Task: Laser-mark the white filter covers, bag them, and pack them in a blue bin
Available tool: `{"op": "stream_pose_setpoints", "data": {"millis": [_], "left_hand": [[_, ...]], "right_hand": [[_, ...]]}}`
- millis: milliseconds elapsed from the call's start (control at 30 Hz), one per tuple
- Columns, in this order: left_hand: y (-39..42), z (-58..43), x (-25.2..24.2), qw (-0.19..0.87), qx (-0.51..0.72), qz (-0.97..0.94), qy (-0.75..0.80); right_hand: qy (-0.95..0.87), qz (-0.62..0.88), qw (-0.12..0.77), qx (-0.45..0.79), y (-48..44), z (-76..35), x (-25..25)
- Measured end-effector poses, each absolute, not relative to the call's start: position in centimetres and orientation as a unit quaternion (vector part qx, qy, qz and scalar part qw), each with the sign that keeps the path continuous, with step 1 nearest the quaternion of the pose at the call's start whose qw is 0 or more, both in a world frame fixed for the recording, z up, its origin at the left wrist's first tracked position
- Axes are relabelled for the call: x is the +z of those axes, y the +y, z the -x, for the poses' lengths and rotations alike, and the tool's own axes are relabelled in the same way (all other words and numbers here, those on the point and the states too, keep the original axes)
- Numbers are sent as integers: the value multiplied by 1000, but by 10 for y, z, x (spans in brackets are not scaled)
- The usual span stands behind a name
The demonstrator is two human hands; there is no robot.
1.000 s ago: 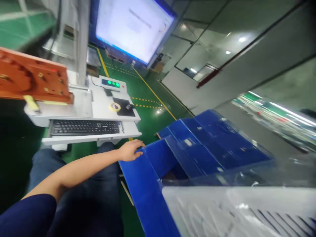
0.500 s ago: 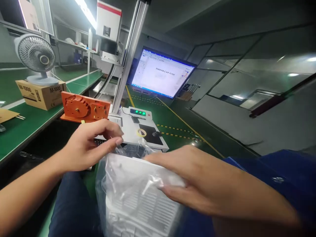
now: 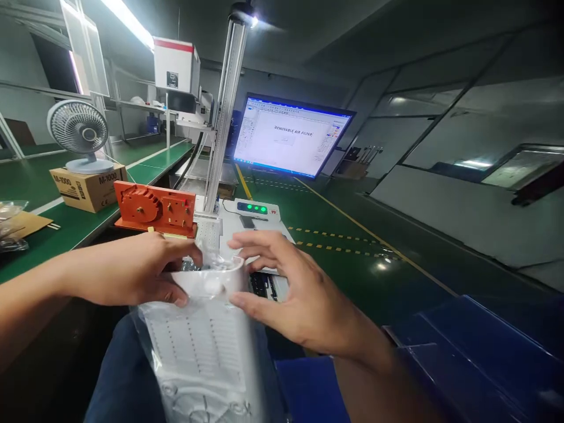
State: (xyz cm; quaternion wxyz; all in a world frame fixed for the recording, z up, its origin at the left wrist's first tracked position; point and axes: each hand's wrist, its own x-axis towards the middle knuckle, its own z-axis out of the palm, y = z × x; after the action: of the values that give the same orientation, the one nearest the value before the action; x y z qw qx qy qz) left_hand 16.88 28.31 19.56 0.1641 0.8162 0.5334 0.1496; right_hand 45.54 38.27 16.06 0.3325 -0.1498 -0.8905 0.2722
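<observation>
Dim workshop floor and green benches lay around us, and just below the orange fixture (image 3: 155, 208) our left hand (image 3: 136, 276) gripped the far left corner of a white slotted panel (image 3: 202, 341), while our right hand (image 3: 304, 299) stood open against its far right edge, thumb touching, fingers spread. The clear bag (image 3: 148, 332) covered nearly the whole panel and bunched at the end nearest the fixture, so we judged little was out of it. The panel's long axis ran from our lap toward the fixture.
</observation>
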Motion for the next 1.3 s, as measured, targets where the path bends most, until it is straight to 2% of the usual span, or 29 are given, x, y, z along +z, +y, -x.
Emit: {"op": "stream_pose_setpoints", "data": {"millis": [67,167,233,367,467,567,833,900,1067,1233,1300], "left_hand": [[294,-168,193,221,127,-820,511],[309,-159,177,316,163,-807,471],[313,-144,161,352,197,-790,461],[295,-100,131,380,252,-715,530],[261,-71,119,386,327,-612,608],[225,-53,111,344,400,-527,667],[146,-27,53,216,588,-310,715],[131,-26,28,224,622,-268,701],[116,-56,-33,350,669,-140,641],[123,-105,-63,359,712,-53,601],[125,-116,-68,369,720,-26,587]], "right_hand": [[-853,213,321,352,390,-474,126],[-812,294,209,458,392,-505,55],[-774,329,188,508,387,-527,-2],[-683,385,245,570,369,-559,-111],[-602,424,295,608,360,-557,-153],[-529,443,327,646,364,-535,-149],[-457,346,405,712,420,-461,-78],[-458,357,410,703,437,-444,-63],[-418,385,478,669,470,-409,-25],[-468,428,499,590,488,-410,13],[-494,450,529,523,497,-424,32]]}}
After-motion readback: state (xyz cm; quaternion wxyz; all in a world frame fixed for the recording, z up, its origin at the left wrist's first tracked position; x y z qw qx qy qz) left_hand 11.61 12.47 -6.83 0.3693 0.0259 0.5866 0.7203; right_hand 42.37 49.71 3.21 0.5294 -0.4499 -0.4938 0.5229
